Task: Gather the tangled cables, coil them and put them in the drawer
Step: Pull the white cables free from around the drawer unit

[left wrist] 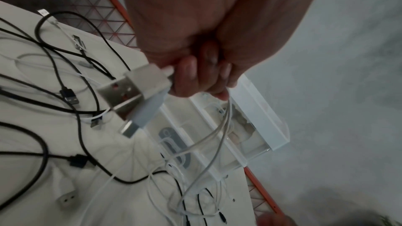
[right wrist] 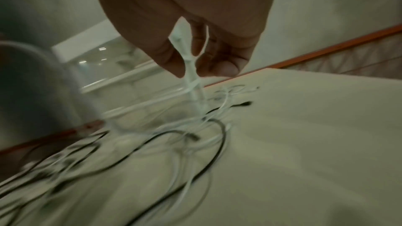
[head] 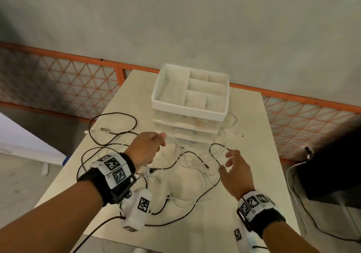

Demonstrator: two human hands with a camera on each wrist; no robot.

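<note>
Head view. A white drawer unit (head: 190, 104) stands at the far end of a pale table (head: 254, 174); its open top tray is split into several compartments, all showing bare floors, and the clear drawers beneath hold pale items too blurred to name. Black and white tangled cables (head: 187, 166) sprawl over the table in front of the unit. The left hand (head: 145, 148) is curled around white cable strands just before the drawers. The right hand (head: 235, 171) hovers over the tangle with fingers spread. Both wrists carry bands with square black-and-white coded markers (no readable writing).

Left wrist view. The fingers (left wrist: 189, 75) clasp white cable, with two white USB plugs (left wrist: 132, 92) jutting from the fist; a clear drawer (left wrist: 237, 126) behind holds a pale object, not identifiable.

Right wrist view. Blurred. A white cable strand (right wrist: 191, 68) runs between the fingertips (right wrist: 226, 68) down to the tangle; whether they pinch it cannot be told.
</note>
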